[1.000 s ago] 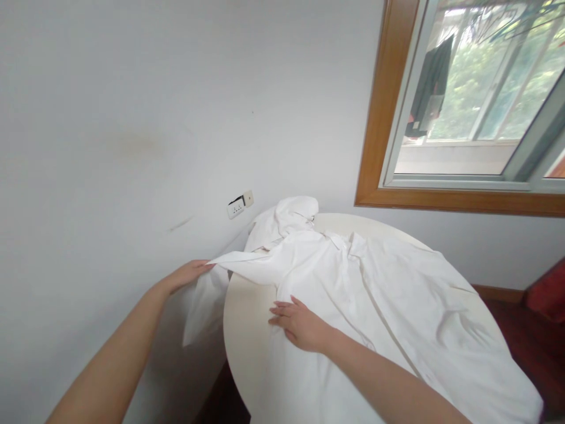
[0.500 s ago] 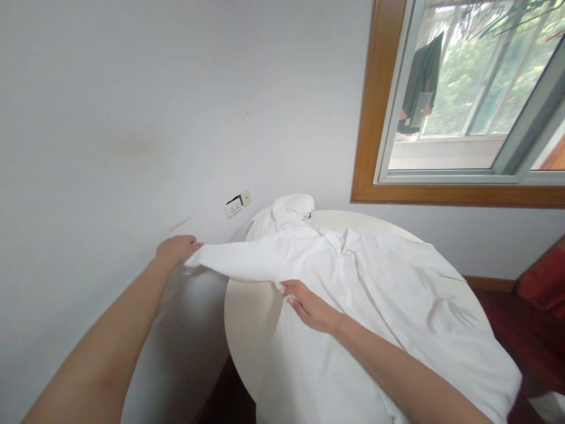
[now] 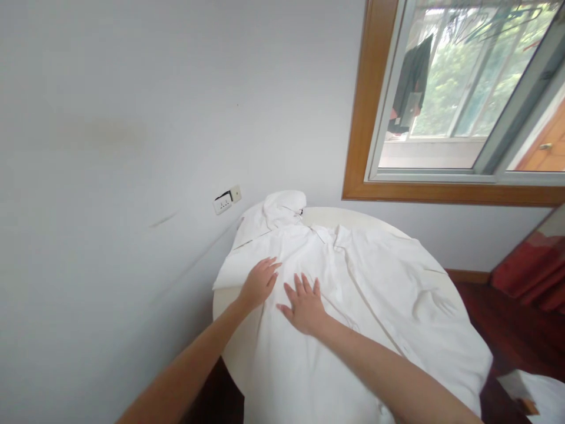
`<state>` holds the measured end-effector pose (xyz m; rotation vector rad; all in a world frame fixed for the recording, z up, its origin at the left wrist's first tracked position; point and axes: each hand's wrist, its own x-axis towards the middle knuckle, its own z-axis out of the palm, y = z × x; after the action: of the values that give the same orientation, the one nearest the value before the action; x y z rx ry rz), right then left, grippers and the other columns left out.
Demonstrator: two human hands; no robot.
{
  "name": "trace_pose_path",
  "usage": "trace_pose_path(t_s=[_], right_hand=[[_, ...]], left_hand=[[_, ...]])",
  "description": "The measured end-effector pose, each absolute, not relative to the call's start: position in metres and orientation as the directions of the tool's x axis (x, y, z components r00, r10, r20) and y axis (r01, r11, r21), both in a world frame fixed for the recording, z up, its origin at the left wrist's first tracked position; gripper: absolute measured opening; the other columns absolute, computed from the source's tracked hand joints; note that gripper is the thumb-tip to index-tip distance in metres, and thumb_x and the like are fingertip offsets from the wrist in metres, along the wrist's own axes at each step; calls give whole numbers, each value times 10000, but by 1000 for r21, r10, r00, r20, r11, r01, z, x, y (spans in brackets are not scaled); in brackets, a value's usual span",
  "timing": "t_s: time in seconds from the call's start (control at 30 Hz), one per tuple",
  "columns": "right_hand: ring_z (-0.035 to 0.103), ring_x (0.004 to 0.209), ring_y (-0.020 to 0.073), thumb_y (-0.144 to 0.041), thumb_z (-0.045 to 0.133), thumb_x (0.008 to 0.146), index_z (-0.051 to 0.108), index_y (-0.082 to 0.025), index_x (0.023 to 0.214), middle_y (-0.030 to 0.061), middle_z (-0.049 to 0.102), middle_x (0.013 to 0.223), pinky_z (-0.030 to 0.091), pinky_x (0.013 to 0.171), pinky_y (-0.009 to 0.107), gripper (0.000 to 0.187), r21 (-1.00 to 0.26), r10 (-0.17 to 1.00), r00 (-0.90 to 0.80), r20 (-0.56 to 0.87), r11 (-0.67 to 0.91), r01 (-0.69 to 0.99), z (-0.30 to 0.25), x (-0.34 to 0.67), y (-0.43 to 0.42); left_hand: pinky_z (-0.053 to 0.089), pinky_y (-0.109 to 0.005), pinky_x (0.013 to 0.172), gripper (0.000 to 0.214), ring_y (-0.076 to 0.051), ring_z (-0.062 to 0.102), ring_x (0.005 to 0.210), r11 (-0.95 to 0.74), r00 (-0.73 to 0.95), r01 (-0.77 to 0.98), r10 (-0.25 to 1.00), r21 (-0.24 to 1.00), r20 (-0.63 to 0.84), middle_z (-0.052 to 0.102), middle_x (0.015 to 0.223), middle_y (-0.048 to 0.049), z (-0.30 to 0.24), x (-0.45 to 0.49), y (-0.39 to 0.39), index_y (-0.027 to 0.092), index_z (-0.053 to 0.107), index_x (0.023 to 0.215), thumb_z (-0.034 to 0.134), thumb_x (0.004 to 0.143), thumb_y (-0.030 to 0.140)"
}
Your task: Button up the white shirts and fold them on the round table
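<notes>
A white shirt (image 3: 379, 294) lies spread over a round white table (image 3: 229, 347), its collar toward the wall. My left hand (image 3: 258, 282) rests flat on the folded-in sleeve at the shirt's left side, fingers apart. My right hand (image 3: 304, 303) lies flat beside it on the shirt's body, fingers spread. Neither hand grips the cloth. A bunched part of the shirt (image 3: 282, 206) sits at the table's far edge against the wall.
A grey wall with a white socket (image 3: 226, 200) stands close behind the table. A wood-framed window (image 3: 441, 100) is at the upper right. Dark red floor and a red seat (image 3: 529, 271) lie to the right.
My left hand held the sleeve stretched out past the table's left edge; now the sleeve lies folded onto the shirt and both hands press flat on it.
</notes>
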<state>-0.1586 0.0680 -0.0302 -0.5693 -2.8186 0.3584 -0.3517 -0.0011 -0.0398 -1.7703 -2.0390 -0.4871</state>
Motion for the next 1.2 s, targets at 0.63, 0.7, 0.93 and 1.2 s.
trace_pose_path(t_s=[0.63, 0.7, 0.93, 1.2], right_hand=[[165, 1390, 262, -591, 211, 910, 329, -223, 1420, 99, 231, 1499, 133, 1101, 497, 639, -186, 549, -818, 171, 833, 520, -50, -122, 147], [191, 1382, 267, -552, 225, 924, 339, -194, 1416, 120, 252, 1488, 157, 1095, 491, 619, -163, 577, -799, 171, 816, 555, -49, -118, 155], [162, 1387, 279, -527, 290, 915, 380, -166, 1392, 140, 255, 1487, 112, 1099, 496, 605, -168, 544, -807, 228, 839, 518, -36, -156, 138], [141, 1395, 253, -605, 188, 905, 324, -225, 1422, 115, 209, 1504, 113, 1102, 488, 656, -231, 535, -825, 179, 839, 494, -55, -164, 133]], left_hand=[[261, -544, 1035, 507, -305, 350, 1308, 414, -381, 910, 852, -16, 358, 409, 1417, -96, -63, -323, 12, 280, 468, 1326, 342, 886, 499], [252, -531, 1041, 516, -296, 346, 1312, 426, -397, 904, 852, -10, 342, 404, 1420, -105, -63, -323, 11, 280, 453, 1335, 347, 883, 505], [268, -543, 1026, 491, -310, 354, 1303, 435, -392, 900, 843, -37, 368, 420, 1406, -120, -63, -320, 11, 278, 480, 1316, 348, 887, 477], [282, -569, 1006, 542, -329, 355, 1302, 466, -420, 884, 830, -42, 368, 416, 1400, -158, -65, -322, 6, 276, 450, 1341, 335, 876, 529]])
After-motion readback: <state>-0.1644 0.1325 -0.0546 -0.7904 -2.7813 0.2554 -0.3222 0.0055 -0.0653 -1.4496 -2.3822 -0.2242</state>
